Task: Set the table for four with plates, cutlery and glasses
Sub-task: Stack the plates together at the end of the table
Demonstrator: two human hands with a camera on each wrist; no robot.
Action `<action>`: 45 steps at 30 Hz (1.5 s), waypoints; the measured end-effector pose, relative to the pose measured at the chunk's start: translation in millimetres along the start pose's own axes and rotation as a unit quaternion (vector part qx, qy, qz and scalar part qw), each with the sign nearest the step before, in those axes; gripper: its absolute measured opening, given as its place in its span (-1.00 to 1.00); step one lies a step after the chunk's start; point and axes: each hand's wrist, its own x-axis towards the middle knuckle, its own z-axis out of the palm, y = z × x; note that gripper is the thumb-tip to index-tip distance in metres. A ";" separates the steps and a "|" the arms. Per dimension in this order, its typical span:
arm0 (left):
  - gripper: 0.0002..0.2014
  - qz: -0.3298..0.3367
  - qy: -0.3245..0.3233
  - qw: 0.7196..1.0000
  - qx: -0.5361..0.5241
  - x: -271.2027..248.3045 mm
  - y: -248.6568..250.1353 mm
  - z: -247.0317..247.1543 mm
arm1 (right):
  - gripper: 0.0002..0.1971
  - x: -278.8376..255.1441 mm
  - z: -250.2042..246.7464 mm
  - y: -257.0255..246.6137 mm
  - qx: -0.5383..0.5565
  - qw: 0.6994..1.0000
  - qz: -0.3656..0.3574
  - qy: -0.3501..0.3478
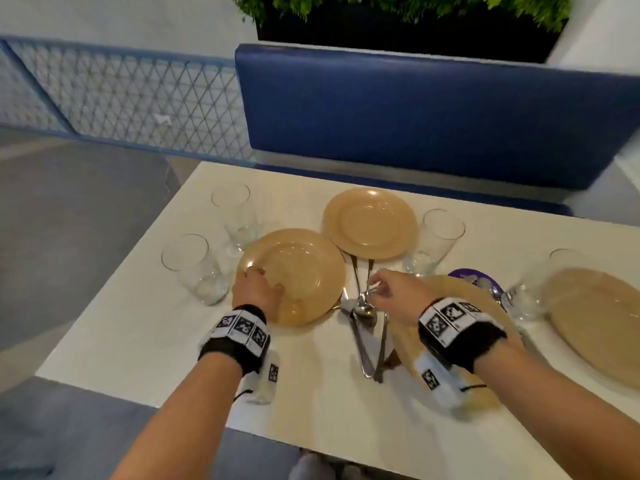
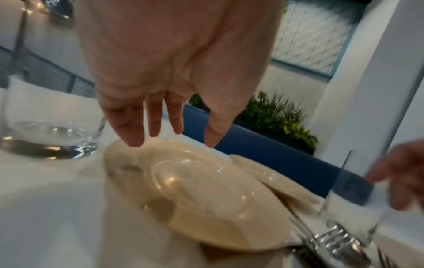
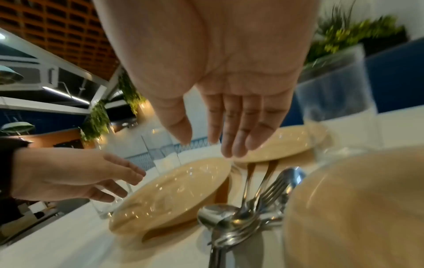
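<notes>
Four tan plates lie on the white table (image 1: 138,341). My left hand (image 1: 258,287) is over the left rim of the nearest left plate (image 1: 298,271), fingers straight; in the left wrist view its fingertips (image 2: 135,141) hang just above that plate (image 2: 195,190), holding nothing. My right hand (image 1: 381,287) hovers over a heap of spoons, forks and knives (image 1: 363,320) between the plates. In the right wrist view the right hand (image 3: 206,145) has straight fingers and is empty, above the cutlery (image 3: 247,208). The right forearm hides part of a third plate (image 1: 450,348).
Two glasses (image 1: 188,268) (image 1: 237,216) stand left of the plates, and two more (image 1: 436,240) (image 1: 533,289) to the right. A second plate (image 1: 370,223) lies farther back and another (image 1: 595,320) at the far right. A purple item (image 1: 474,277) sits behind my right hand. A blue bench (image 1: 433,112) runs along the far edge.
</notes>
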 end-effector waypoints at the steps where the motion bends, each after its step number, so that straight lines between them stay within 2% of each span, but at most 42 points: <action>1: -0.48 -0.015 -0.006 0.999 0.037 3.2 -4.3 -1.0 | -0.61 14.0 7.0 -6.3 0.003 1.000 0.012 0.006; 6: -0.55 -0.004 -0.012 0.991 0.131 10.2 -25.1 0.8 | -0.43 59.4 30.7 -29.8 0.013 0.997 0.077 0.007; 9: -0.52 0.048 -0.036 0.973 0.222 8.0 -31.5 -4.7 | -0.48 80.9 44.2 -37.5 0.072 0.988 0.128 0.037; 11: -0.49 0.081 -0.051 0.968 0.231 6.7 -37.5 -5.6 | -0.49 88.0 51.7 -40.6 0.106 0.980 0.165 0.041; 14: -0.39 0.091 -0.061 0.984 0.141 7.6 -48.6 -5.4 | -0.55 91.0 57.9 -40.0 0.148 0.971 0.182 0.041; 18: -0.31 0.061 -0.029 0.998 -0.001 6.9 -57.5 -1.5 | -0.63 88.8 54.4 -35.4 0.235 0.955 0.166 0.076; 21: -0.24 0.051 0.004 0.992 -0.119 3.0 -54.0 -1.5 | -0.82 73.4 42.7 -27.5 0.345 0.919 0.149 0.117; 23: -0.22 0.028 -0.004 0.974 -0.225 1.1 -45.6 -4.0 | -0.83 58.2 35.3 -18.9 0.394 0.901 0.131 0.123; 24: -0.26 0.011 -0.018 0.963 -0.268 0.2 -39.9 -5.5 | -0.78 50.4 32.2 -14.5 0.417 0.892 0.119 0.125; 26: -0.49 -0.002 -0.062 0.939 -0.338 -1.7 -27.9 -6.1 | -0.81 34.7 26.1 -4.5 0.467 0.868 0.107 0.128; 28: -0.68 0.018 -0.102 0.916 -0.387 -6.4 -14.3 -3.0 | -0.87 17.2 19.5 7.5 0.500 0.851 0.110 0.116; 29: -0.70 0.033 -0.112 0.914 -0.389 -9.5 -6.7 -0.3 | -0.81 8.2 15.9 15.9 0.486 0.859 0.115 0.109; 30: -0.72 0.045 -0.116 0.915 -0.384 -13.0 0.3 3.4 | -0.76 -1.0 11.7 26.3 0.438 0.884 0.122 0.110; 32: -0.78 0.063 -0.120 0.922 -0.362 -21.0 12.9 11.0 | -0.71 -16.3 5.3 57.1 0.261 0.941 0.145 0.156; 33: -0.80 0.068 -0.123 0.926 -0.350 -24.2 17.2 16.8 | -0.71 -23.8 2.4 75.0 0.177 0.951 0.166 0.191; 35: -0.79 0.066 -0.132 0.928 -0.343 -32.2 22.7 28.5 | -0.66 -36.6 -1.6 113.1 0.095 0.940 0.221 0.241; 37: -0.76 0.057 -0.141 0.927 -0.343 -42.4 27.2 40.2 | -0.53 -47.3 -1.6 151.3 0.042 0.930 0.281 0.233; 40: -0.74 0.052 -0.150 0.929 -0.335 -58.4 32.0 56.8 | -0.51 -57.8 6.8 186.5 0.069 0.921 0.350 0.158; 42: -0.75 0.045 -0.151 0.926 -0.342 -67.2 32.1 66.5 | -0.55 -60.4 14.1 195.6 0.106 0.925 0.343 0.125; 45: -0.71 0.034 -0.146 0.922 -0.357 -75.8 31.7 75.3 | -0.60 -63.9 13.9 199.3 0.218 0.914 0.312 0.140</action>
